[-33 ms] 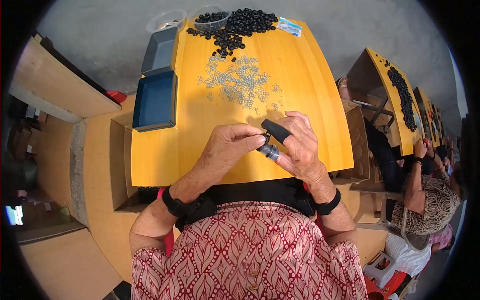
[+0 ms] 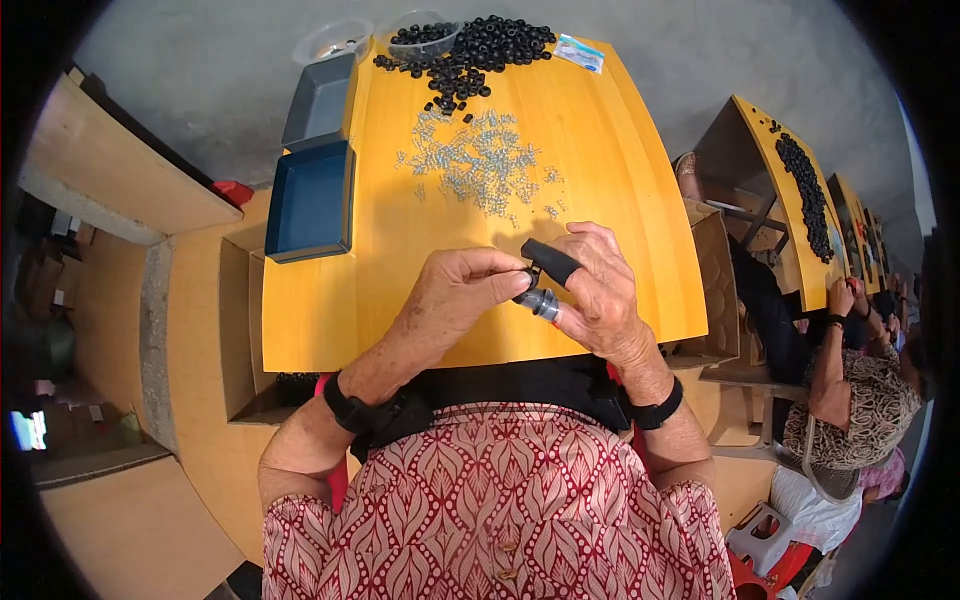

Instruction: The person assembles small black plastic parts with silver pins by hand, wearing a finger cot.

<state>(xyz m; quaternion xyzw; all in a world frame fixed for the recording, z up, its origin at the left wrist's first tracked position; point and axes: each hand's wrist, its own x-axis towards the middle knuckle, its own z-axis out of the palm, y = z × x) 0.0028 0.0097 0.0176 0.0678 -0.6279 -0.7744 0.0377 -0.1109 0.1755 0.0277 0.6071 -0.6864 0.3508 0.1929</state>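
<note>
Above the near part of the yellow table [image 2: 620,200], my two hands meet. My left hand [image 2: 445,300] is closed, thumb and forefinger pinching a small black part [image 2: 530,277]. My right hand [image 2: 608,295] holds the same part from the other side, between forefinger and thumb. A black sleeve [image 2: 553,262] covers the right forefinger, and a grey, partly see-through wrap [image 2: 538,303] covers the thumb. The fingers hide most of the part. Beyond the hands lie many tiny silvery springs [image 2: 480,165], scattered loosely. A heap of small black ring-shaped parts [image 2: 500,42] lies at the far edge.
Two dark open trays [image 2: 310,200] stand along the table's left edge. Clear plastic bowls [image 2: 425,45] and a small white-and-blue packet [image 2: 580,54] are at the back. Cardboard boxes [image 2: 715,275] flank the table. At right, another person [image 2: 850,390] works at a table with black parts.
</note>
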